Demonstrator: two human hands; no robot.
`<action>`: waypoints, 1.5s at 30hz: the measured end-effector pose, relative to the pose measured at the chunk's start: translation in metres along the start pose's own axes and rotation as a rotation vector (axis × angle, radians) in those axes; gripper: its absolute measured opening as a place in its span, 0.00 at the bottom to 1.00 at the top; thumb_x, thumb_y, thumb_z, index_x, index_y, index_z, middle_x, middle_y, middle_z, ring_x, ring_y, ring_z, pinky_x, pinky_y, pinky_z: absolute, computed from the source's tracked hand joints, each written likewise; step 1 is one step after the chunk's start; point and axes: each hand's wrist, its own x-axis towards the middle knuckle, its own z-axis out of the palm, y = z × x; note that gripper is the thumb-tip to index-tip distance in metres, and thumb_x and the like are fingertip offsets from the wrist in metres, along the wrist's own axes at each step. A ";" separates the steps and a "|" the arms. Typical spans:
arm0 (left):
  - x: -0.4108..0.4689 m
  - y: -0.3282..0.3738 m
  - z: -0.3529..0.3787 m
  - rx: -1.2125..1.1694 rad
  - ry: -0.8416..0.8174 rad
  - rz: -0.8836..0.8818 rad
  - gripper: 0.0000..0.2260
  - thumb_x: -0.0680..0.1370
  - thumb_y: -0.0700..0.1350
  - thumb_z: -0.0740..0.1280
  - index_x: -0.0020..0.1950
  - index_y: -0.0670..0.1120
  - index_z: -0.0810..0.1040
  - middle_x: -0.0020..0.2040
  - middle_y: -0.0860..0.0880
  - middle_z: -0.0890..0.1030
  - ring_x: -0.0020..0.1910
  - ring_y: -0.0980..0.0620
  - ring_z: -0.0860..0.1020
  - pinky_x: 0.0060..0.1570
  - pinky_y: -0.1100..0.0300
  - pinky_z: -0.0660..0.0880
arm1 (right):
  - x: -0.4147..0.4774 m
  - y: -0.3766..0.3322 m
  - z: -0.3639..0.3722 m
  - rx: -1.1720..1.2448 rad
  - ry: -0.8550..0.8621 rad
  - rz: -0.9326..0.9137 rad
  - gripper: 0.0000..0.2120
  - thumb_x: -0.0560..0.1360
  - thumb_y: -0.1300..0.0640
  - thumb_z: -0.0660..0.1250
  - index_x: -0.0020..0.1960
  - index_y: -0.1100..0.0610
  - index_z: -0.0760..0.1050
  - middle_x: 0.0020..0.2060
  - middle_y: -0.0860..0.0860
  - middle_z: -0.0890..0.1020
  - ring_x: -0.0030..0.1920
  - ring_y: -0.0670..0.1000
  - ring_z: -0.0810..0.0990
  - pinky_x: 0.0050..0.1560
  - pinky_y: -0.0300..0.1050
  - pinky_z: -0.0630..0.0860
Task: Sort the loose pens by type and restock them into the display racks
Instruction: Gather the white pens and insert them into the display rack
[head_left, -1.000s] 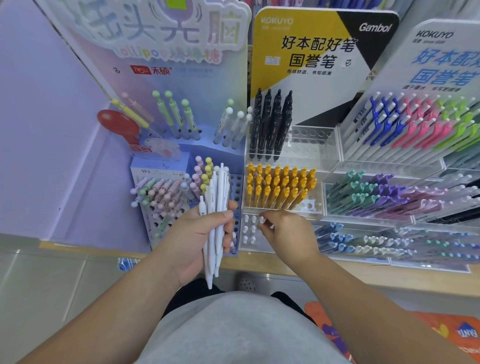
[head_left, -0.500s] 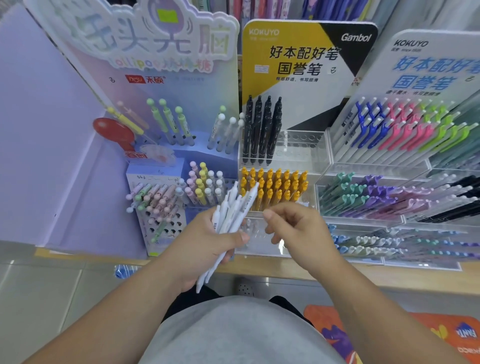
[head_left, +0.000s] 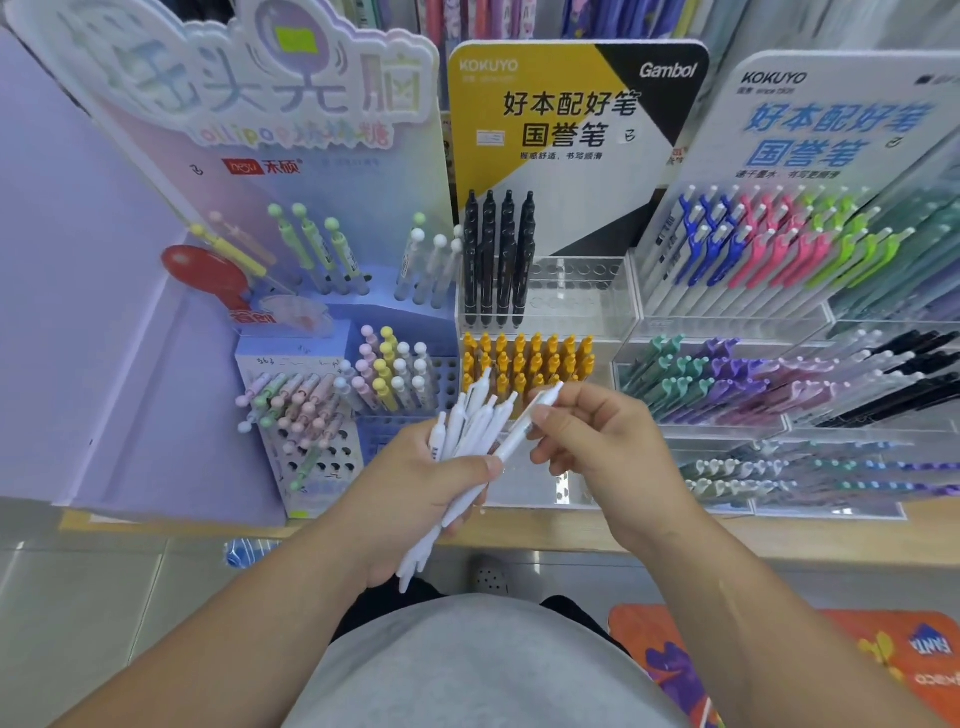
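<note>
white pens (head_left: 470, 431) bunched in left hand (head_left: 415, 499) fingers; right hand (head_left: 597, 447) fingers pinch one pen (head_left: 527, 423).

The left hand (head_left: 410, 499) wraps the bundle of white pens (head_left: 467, 421), so their middles are hidden and only the tops and tips show. The right hand (head_left: 597, 447) pinches a single white pen (head_left: 517, 434), and its fingertips cover part of the top end. Both hands screen the near tier of the clear rack (head_left: 571, 306). The pastel sign (head_left: 234, 93), far left, is blurred. The coloured pen racks (head_left: 779, 415) run off the right edge, smeared there. A blue bottle (head_left: 244, 552) is mostly hidden under the shelf (head_left: 779, 535).
</note>
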 end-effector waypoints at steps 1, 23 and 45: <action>0.000 0.001 0.001 0.001 0.000 -0.001 0.06 0.79 0.40 0.68 0.42 0.46 0.77 0.27 0.48 0.75 0.25 0.51 0.69 0.32 0.57 0.68 | -0.001 0.000 0.000 0.004 0.012 0.008 0.04 0.77 0.62 0.69 0.45 0.61 0.81 0.34 0.54 0.83 0.34 0.54 0.80 0.34 0.44 0.74; 0.006 -0.018 -0.022 -0.503 0.116 -0.293 0.13 0.81 0.45 0.62 0.55 0.38 0.80 0.33 0.45 0.74 0.25 0.51 0.67 0.26 0.60 0.65 | 0.006 0.015 -0.037 -0.490 0.150 -0.222 0.06 0.77 0.59 0.71 0.49 0.48 0.81 0.37 0.47 0.84 0.41 0.48 0.83 0.44 0.42 0.80; -0.007 -0.021 -0.029 -0.563 0.088 -0.180 0.12 0.80 0.42 0.62 0.57 0.38 0.81 0.34 0.46 0.74 0.26 0.51 0.68 0.27 0.60 0.67 | 0.024 0.100 0.002 -0.997 0.050 -0.441 0.13 0.74 0.56 0.74 0.57 0.52 0.77 0.46 0.47 0.86 0.37 0.50 0.84 0.37 0.48 0.79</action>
